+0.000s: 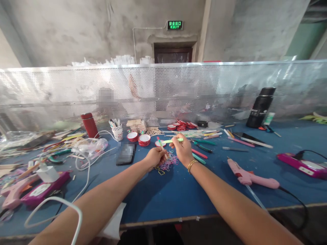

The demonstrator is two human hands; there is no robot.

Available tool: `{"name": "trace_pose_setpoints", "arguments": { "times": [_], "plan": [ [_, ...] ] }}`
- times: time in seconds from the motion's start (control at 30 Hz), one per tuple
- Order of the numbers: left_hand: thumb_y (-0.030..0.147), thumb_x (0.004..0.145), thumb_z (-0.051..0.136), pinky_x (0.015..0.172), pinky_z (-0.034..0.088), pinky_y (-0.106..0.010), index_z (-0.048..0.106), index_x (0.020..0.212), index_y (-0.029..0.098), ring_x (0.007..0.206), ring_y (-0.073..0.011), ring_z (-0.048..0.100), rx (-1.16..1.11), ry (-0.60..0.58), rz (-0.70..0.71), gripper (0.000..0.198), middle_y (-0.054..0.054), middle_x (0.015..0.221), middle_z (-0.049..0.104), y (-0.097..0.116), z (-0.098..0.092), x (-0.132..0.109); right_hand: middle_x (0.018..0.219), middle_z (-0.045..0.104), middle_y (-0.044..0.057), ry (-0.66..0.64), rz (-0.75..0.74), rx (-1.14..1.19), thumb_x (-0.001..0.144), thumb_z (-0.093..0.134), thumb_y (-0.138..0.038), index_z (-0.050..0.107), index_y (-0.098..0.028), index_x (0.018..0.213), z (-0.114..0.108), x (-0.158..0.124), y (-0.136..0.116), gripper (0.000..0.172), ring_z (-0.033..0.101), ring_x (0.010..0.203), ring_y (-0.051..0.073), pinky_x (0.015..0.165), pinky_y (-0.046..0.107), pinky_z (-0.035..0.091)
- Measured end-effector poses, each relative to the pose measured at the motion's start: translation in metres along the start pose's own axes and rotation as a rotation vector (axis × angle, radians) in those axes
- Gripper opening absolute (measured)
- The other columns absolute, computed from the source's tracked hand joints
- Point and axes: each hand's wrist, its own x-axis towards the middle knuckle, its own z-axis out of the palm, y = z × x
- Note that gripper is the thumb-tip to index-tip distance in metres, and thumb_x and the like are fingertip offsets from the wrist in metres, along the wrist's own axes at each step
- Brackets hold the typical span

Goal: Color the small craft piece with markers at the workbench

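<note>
My left hand [156, 156] is closed on a thin pale craft stick, whose upper end is coloured red and green. In my right hand [182, 148] is a light green marker pen [171, 140], its left end close to the stick. A gold bracelet [191, 164] circles the right wrist. Below both hands lies a tangled heap of small colourful loops [170, 164], partly hidden by the fingers. Behind the hands sits a red-rimmed round white piece [160, 143], and two stacks of similar pieces [144, 140] stand to its left. Red and teal pens [199, 153] lie right of my right hand.
A phone [126, 153], paper cup of pens [117, 132] and red bottle [89, 125] are at left. To the right lie a pink glue gun [251, 175], pliers [202, 146] and a purple power strip [301, 165]. A black bottle [260, 108] stands before the perforated divider [219, 92].
</note>
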Motion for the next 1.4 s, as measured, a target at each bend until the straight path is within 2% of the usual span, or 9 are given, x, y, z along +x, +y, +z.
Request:
{"name": "trace_pose_setpoints", "arguments": {
  "times": [0.43, 0.53, 0.7, 0.87, 1.03, 1.17, 1.4],
  "plan": [
    [0.034, 0.085, 0.055, 0.041, 0.030, -0.019, 0.057, 0.068, 0.014, 0.038, -0.0059, 0.041, 0.008, 0.008, 0.010, 0.026, 0.004, 0.048, 0.049, -0.0013, 0.0000, 0.0015, 0.063, 0.063, -0.001, -0.039, -0.038, -0.007, 0.087, 0.049, -0.037, 0.051, -0.022, 0.072, 0.0002, -0.0001, 0.0034, 0.022, 0.061, 0.058, 0.016, 0.059, 0.026, 0.047],
    [0.033, 0.085, 0.054, 0.040, 0.029, -0.019, 0.057, 0.068, 0.014, 0.037, -0.0060, 0.041, 0.007, 0.007, 0.004, 0.026, 0.004, 0.048, 0.049, -0.0002, 0.0005, 0.0007, 0.062, 0.064, 0.000, -0.011, -0.015, -0.021, 0.087, 0.049, -0.037, 0.051, -0.022, 0.073, 0.0000, 0.0004, 0.0039, 0.021, 0.061, 0.057, 0.016, 0.058, 0.026, 0.046],
    [0.036, 0.083, 0.057, 0.041, 0.030, -0.019, 0.058, 0.068, 0.014, 0.038, -0.0059, 0.042, 0.010, 0.018, 0.004, 0.027, 0.004, 0.048, 0.050, 0.0003, 0.0006, 0.0003, 0.063, 0.064, 0.000, -0.042, -0.025, 0.001, 0.087, 0.048, -0.038, 0.051, -0.022, 0.073, 0.0002, 0.0001, 0.0038, 0.022, 0.061, 0.058, 0.016, 0.059, 0.026, 0.047],
    [0.038, 0.083, 0.057, 0.040, 0.029, -0.019, 0.058, 0.068, 0.015, 0.037, -0.0057, 0.041, 0.003, 0.006, 0.002, 0.028, 0.004, 0.048, 0.050, 0.0002, 0.0001, 0.0004, 0.062, 0.064, 0.000, 0.014, -0.008, -0.029, 0.087, 0.049, -0.037, 0.052, -0.022, 0.073, -0.0006, 0.0003, 0.0029, 0.021, 0.061, 0.057, 0.016, 0.057, 0.026, 0.046],
    [0.038, 0.084, 0.055, 0.040, 0.028, -0.019, 0.058, 0.067, 0.015, 0.038, -0.0058, 0.041, 0.001, -0.005, 0.019, 0.029, 0.004, 0.049, 0.050, -0.0004, -0.0005, 0.0006, 0.060, 0.063, -0.001, -0.038, -0.012, 0.000, 0.086, 0.049, -0.036, 0.051, -0.022, 0.071, -0.0003, 0.0002, 0.0024, 0.020, 0.060, 0.055, 0.015, 0.057, 0.026, 0.047],
    [0.043, 0.081, 0.059, 0.041, 0.029, -0.019, 0.058, 0.068, 0.015, 0.039, -0.0061, 0.042, 0.003, 0.005, 0.007, 0.031, 0.003, 0.049, 0.051, -0.0009, -0.0005, 0.0014, 0.060, 0.063, -0.001, -0.010, 0.001, -0.030, 0.085, 0.049, -0.036, 0.052, -0.022, 0.072, -0.0006, 0.0004, 0.0035, 0.020, 0.060, 0.055, 0.016, 0.056, 0.026, 0.046],
    [0.038, 0.084, 0.056, 0.041, 0.029, -0.020, 0.058, 0.067, 0.015, 0.038, -0.0064, 0.041, 0.003, 0.013, 0.005, 0.028, 0.004, 0.048, 0.050, -0.0015, -0.0005, 0.0027, 0.058, 0.063, -0.001, -0.023, -0.003, -0.024, 0.085, 0.049, -0.034, 0.052, -0.022, 0.071, -0.0007, -0.0003, 0.0029, 0.019, 0.059, 0.054, 0.016, 0.056, 0.026, 0.045]
  ]
}}
